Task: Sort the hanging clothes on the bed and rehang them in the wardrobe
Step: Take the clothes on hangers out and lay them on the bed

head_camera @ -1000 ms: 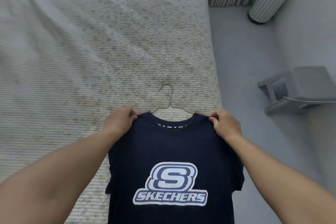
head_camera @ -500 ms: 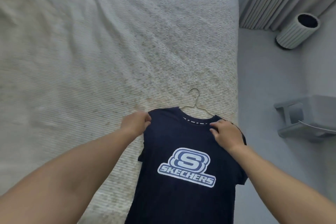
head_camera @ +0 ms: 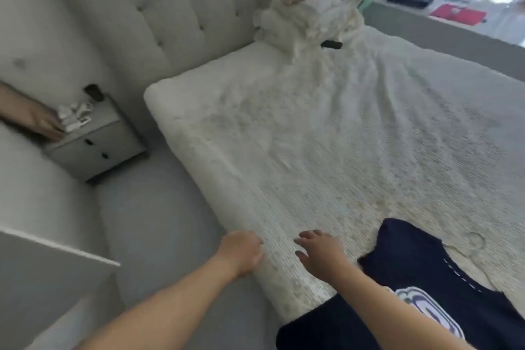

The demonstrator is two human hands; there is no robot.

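Navy T-shirt [head_camera: 443, 290] lies flat at the near corner of the bed [head_camera: 355, 156], its lower part draping over the mattress edge, a pale wire hanger [head_camera: 473, 240] poking out past the collar onto the cover. Neither hand is on it. The right hand [head_camera: 321, 254] hovers just beside the shirt's sleeve, fingers spread and loose, holding nothing. The left hand [head_camera: 241, 250] sits further from the shirt, at the mattress edge; its fingers look curled against the side of the bed, but blur keeps me from saying whether they grip the cover.

Judging by this, the shirt is laid out for sorting and not yet rehung; the wardrobe trip remains. A white panel [head_camera: 51, 273] stands across the floor from the shirt; I cannot tell if it is the wardrobe.

Well beyond the shirt, past the far mattress corner, a grey nightstand [head_camera: 96, 145] carries small white items, and another person's hand [head_camera: 42, 122] rests on its top. Farthest off, a heap of cream bedding [head_camera: 309, 14] leans against the tufted headboard [head_camera: 159, 14], a small dark object [head_camera: 331, 44] just below it.
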